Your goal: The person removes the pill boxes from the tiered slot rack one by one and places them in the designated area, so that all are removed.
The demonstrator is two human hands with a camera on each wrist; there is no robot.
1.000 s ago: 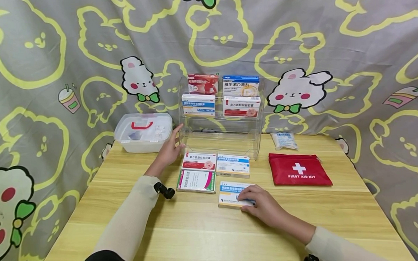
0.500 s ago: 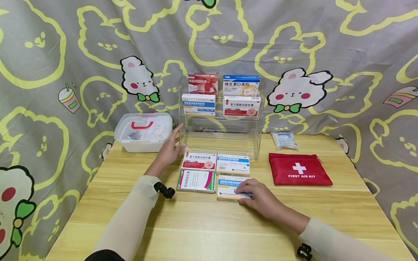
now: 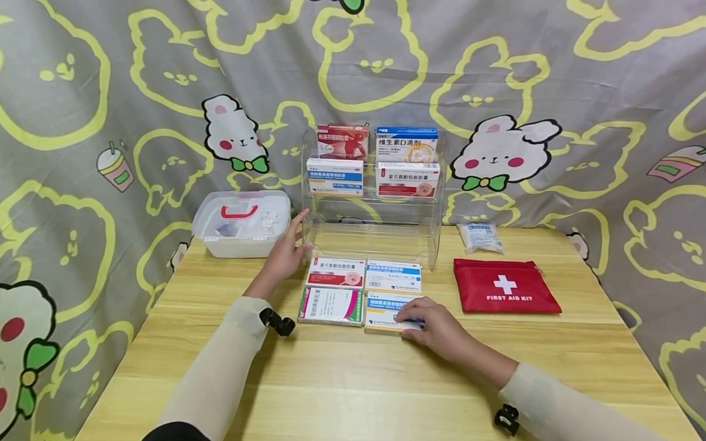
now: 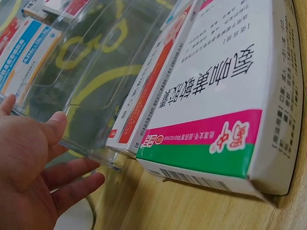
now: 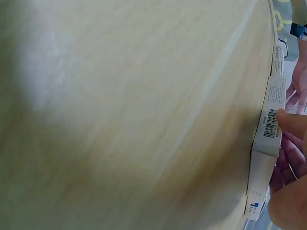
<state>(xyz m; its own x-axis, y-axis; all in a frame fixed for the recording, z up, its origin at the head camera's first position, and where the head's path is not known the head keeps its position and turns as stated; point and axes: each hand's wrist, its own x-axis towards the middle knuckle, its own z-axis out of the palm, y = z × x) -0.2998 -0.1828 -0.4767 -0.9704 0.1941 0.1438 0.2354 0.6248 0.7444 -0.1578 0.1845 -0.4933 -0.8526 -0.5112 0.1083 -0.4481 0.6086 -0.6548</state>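
Right hand point(image 3: 437, 330) pinches nearer blue-white box point(image 3: 383, 310), flat on worktop point(image 3: 323, 401), just beside green-ended box point(image 3: 331, 306). Left hand point(image 3: 284, 254) spread at left side of clear rack point(image 3: 371, 230). Step looks like squaring up row; next move probably calls for clean release, no nudge.

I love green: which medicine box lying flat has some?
The near-left box: it has green edges; the red-striped box and two blue-striped ones don't.

"FIRST AID KIT" on red pouch point(image 3: 507, 287), "氨咖黄敏胶囊" on green-edged box point(image 4: 206, 86), apparently "硫酸氨基葡萄糖胶囊" on held box point(image 3: 381, 315)
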